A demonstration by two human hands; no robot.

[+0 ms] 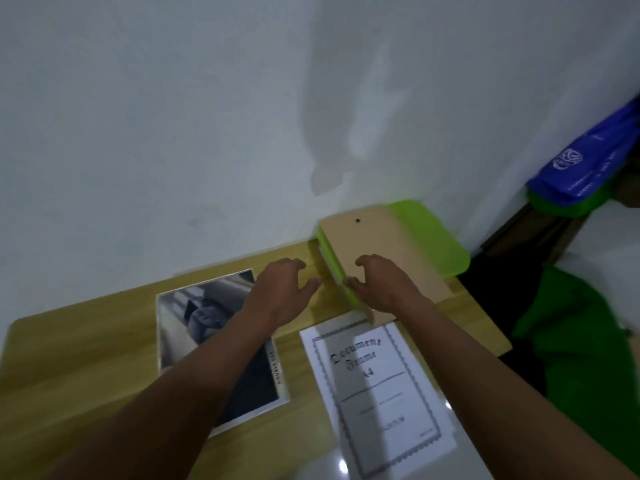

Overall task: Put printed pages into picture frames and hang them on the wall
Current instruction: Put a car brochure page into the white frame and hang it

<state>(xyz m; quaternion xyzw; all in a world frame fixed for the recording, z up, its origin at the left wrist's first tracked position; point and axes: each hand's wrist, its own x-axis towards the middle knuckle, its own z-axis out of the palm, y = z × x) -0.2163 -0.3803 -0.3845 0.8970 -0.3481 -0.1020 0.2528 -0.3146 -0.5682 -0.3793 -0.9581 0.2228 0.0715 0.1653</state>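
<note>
At lower left of centre lies the printed page point(221, 344); the left hand point(280, 289) hovers spread and empty at centre. Right of it, the right hand point(377, 285) pinches the green frame's point(433, 237) edge; its loose brown backing board point(381, 244) could slide off if tipped.

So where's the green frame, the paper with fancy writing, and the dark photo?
green frame point(440, 237): head view, bare green rim at back.
Document Frame A4 sheet point(377, 393): head view, middle of page.
dark photo print point(180, 317): head view, upper left part.
</note>
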